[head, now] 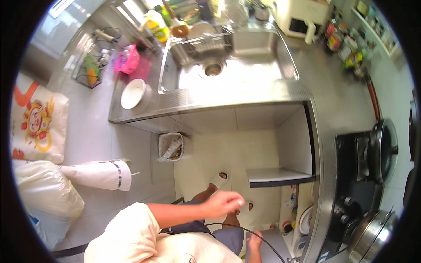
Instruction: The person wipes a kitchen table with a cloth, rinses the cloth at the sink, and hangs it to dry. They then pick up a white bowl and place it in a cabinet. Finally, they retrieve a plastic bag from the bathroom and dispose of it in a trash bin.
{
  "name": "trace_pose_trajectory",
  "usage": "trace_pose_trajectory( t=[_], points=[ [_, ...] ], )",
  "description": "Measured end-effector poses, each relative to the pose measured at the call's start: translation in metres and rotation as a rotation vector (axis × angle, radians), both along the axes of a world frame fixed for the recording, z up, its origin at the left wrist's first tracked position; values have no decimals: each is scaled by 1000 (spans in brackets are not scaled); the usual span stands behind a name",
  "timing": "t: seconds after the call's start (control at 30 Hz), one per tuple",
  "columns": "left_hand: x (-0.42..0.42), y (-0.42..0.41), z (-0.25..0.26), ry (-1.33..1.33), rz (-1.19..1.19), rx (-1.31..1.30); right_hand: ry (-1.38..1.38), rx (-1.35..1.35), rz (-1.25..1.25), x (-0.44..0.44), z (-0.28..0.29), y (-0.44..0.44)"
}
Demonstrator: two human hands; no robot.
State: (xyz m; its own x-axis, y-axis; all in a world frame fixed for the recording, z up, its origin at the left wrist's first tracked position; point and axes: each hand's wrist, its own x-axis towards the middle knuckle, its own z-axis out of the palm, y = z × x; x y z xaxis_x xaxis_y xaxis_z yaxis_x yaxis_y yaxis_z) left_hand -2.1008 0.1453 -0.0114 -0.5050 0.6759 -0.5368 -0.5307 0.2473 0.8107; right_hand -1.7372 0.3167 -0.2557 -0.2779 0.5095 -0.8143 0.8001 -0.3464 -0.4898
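Note:
My left hand [223, 204] is in mid-air in front of my body, above the floor and my feet. Its fingers are curled and slightly blurred, and I see nothing held in it. Lower in the view, my right hand [255, 241] hangs beside a grey panel [269, 241] near the open lower cabinet. Its fingers are partly hidden, and contact with the panel is unclear. A thin black cable [243, 227] arcs between my body and that hand. Ahead of me, a stainless steel sink [256, 65] is set into the counter [204, 97].
A waste bin [171, 148] stands on the floor by the left wall. A white bowl [133, 94] and a pink basket [129, 59] sit left of the sink. The stove [353, 164] on the right bears a lidded pan [383, 151] and a steel pot [371, 235]. A shelf [281, 177] juts out below.

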Motion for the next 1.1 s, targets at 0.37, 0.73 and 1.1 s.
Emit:
trace_pose_trajectory(
  t=[0.37,0.73,1.1],
  points=[
    [-313,-324,-44,-18,1396,-319,-104,-157,210,-32,63,-2],
    [-402,-495,-150,32,1302,-123,-143,-93,270,-113,140,-45],
    [-175,-223,38,415,433,-267,-154,-28,149,-88,99,-26]
  ],
)
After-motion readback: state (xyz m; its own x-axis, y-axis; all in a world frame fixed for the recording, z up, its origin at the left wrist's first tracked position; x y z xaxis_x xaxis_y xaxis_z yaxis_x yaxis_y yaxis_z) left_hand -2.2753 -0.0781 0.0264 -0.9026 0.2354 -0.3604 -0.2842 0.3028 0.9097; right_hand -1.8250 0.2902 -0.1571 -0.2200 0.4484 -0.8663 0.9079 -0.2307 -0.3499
